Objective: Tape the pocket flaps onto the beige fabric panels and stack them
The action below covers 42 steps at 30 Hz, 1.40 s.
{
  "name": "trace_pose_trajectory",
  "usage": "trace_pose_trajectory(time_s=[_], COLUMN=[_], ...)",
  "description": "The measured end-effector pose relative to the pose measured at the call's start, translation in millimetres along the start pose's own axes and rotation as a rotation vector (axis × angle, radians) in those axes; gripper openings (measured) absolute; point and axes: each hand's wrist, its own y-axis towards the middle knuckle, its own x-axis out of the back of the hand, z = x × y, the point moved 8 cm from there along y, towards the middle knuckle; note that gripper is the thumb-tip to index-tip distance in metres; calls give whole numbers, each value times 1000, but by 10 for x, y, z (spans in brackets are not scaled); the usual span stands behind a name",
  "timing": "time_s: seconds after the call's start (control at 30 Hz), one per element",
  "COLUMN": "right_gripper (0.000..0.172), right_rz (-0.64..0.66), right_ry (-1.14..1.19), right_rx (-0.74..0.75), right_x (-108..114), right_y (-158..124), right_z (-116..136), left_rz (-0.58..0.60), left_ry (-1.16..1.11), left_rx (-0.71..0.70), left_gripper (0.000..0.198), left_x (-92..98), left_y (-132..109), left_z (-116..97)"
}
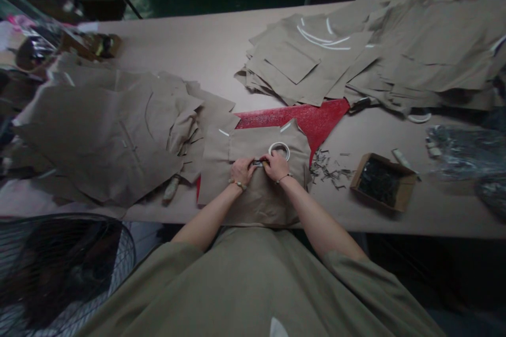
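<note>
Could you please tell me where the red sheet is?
In the head view, the red sheet lies just right of centre, beyond the right hand, partly under the tan fabric beneath that hand; its right end meets the tan stack.

The light is dim and muted — corners dark, edges blurred and stretched.

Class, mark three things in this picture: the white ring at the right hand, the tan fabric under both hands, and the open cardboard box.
White ring (pixel 288 151): head view, right side of its rim.
Tan fabric (pixel 259 192): head view, its lower middle.
Cardboard box (pixel 405 189): head view, its right wall.
</note>
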Motion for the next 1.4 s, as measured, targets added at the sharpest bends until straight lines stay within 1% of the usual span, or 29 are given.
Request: trace_pose_trajectory(time_s=[0.07, 0.13, 0.2, 0.33, 0.5, 0.67, 0.8, 0.93, 1.13, 1.23, 1.4], right_gripper=[34, 35, 35, 39, 33, 31, 30, 28, 28, 28, 28], right_rz=[5, 6, 3, 0, -7, -16, -25, -32, -37, -32, -33], right_ry=[-5, -3, 4, 12, 4, 8, 3, 11, 14, 13, 9], right_rx=[0, 2, -1, -8, -13, -25, -43, -47, -51, -53, -55], right_x=[-1, -3, -5, -7, 3, -1, -8, -16, -23, -24, -6], right_y=[1, 5, 13, 23, 5, 3, 15, 28, 33, 33, 30], right_z=[3, 5, 0, -11, -8, -7, -15, -24, -33, -33, -24], left_rz=[4, 27, 51, 73, 68, 111, 107, 108, 139, 144, 156], left_ry=[-21, -32, -18, 24, 17, 79, 84, 73, 87, 72, 44], left_rx=[-3, -9, -3, 30, 56, 112, 148, 168, 205, 202, 150], left_gripper=[32, 28, 24, 23, 26, 26, 25, 20, 17, 17, 17], left_x=[21, 23, 16, -3, 5, 41, 97, 111, 99, 105, 96], left_y=[8, 17, 25, 38, 55, 44, 19, 26, 63, 66, 64], left_z=[-14, -34, -46, -50, -76, -170, -236, -250, -253, -248, -256])
